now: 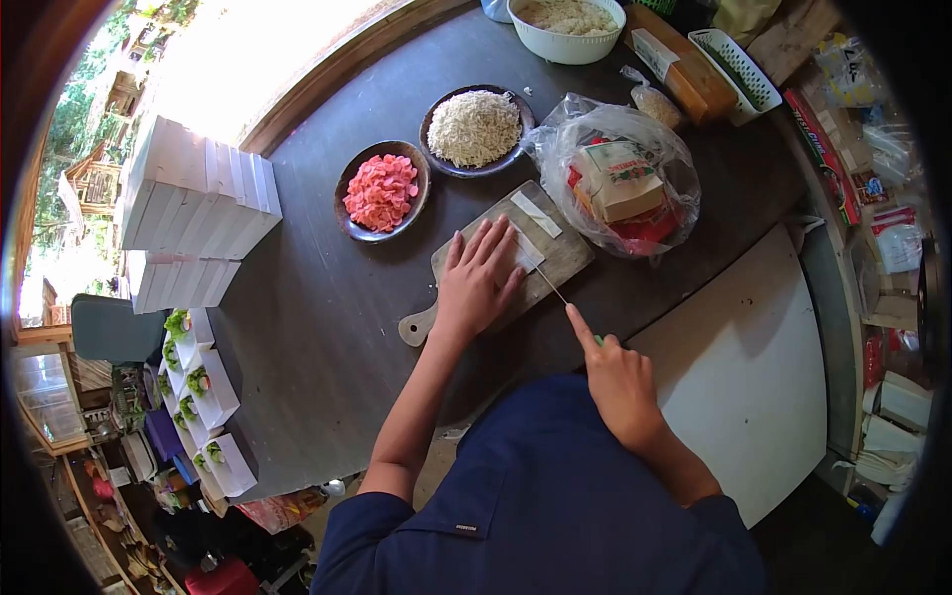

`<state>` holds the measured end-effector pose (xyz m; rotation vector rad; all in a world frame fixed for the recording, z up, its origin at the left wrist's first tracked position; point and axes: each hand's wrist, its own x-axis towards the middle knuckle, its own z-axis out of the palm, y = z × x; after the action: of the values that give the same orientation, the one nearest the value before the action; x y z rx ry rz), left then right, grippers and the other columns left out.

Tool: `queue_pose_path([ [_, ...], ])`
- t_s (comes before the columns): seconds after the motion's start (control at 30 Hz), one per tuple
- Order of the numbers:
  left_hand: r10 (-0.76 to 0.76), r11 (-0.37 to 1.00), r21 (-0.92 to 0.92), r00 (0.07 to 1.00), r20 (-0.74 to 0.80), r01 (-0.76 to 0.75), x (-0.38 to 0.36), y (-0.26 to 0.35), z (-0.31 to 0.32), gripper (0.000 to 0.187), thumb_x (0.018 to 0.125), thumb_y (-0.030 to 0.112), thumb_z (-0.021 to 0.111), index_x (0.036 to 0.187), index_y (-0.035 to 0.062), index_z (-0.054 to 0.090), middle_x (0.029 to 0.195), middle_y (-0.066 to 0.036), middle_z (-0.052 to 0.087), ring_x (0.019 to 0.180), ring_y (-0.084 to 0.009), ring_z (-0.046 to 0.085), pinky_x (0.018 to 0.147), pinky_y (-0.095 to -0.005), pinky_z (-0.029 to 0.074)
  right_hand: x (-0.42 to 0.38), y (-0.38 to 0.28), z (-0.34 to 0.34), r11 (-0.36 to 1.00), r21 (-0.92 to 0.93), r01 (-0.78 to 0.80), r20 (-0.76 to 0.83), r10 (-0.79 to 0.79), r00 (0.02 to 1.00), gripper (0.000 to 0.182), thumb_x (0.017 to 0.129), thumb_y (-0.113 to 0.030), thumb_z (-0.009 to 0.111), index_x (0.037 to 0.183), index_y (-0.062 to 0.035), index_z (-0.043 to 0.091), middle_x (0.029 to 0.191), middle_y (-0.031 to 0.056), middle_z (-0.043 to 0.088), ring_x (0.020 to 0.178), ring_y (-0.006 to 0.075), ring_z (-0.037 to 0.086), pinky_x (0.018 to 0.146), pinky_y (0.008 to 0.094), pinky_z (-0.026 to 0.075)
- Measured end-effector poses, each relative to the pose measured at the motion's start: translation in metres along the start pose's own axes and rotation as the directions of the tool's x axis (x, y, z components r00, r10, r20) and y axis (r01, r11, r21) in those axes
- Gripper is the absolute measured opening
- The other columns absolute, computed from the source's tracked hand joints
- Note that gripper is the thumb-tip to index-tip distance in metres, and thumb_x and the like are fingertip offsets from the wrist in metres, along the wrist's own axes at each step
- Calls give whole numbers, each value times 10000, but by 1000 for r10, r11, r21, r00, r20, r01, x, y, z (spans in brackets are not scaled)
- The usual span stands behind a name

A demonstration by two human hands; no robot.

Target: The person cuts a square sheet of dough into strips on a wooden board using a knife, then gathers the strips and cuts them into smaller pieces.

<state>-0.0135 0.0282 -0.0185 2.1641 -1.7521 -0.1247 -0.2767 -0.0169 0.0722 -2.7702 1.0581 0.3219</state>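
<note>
Dark table (297,387): cutting board (562,256), pink-filled bowl (372,234), white-filled bowl (466,172), plastic bag (635,136), white tub (565,47), stacked boxes (203,198).

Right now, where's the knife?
In the head view, the knife is just right of centre, held in your right hand, its blade slanting over the cutting board toward the white piece by your left hand.

Dark tabletop (297,337), wooden sill (339,71), bright daylight (248,50) beyond, pale board (754,387) alongside.
</note>
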Motion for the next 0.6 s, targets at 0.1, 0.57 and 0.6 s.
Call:
queue_pose_path([
  [0.1,6,1000,-28,1000,-23,-7,-1,1,0,640,1044,408,673,1600,119,546,1720,-69,458,1588,-296,418,1318,-537,274,-4,8,0,999,37,-6,13,6,1000,723,1033,-82,572,1701,-312,418,847,94,690,660,270,754,619,415,627],
  [0.57,-106,976,-204,986,-129,78,51,-6,1,377,905,262,848,1237,114,746,1299,-85,656,1224,-308,609,1076,-440,454,20,19,12,964,259,-58,-176,106,979,654,1024,-184,706,1619,-391,530,847,83,612,692,308,737,615,476,611],
  [0.6,-114,977,-190,991,-74,98,53,-5,-4,341,903,257,851,1197,115,752,1270,-79,661,1208,-306,611,1060,-440,456,20,20,13,954,298,-11,-177,66,982,640,1021,-186,713,1606,-388,551,854,83,609,699,308,736,615,472,609],
])
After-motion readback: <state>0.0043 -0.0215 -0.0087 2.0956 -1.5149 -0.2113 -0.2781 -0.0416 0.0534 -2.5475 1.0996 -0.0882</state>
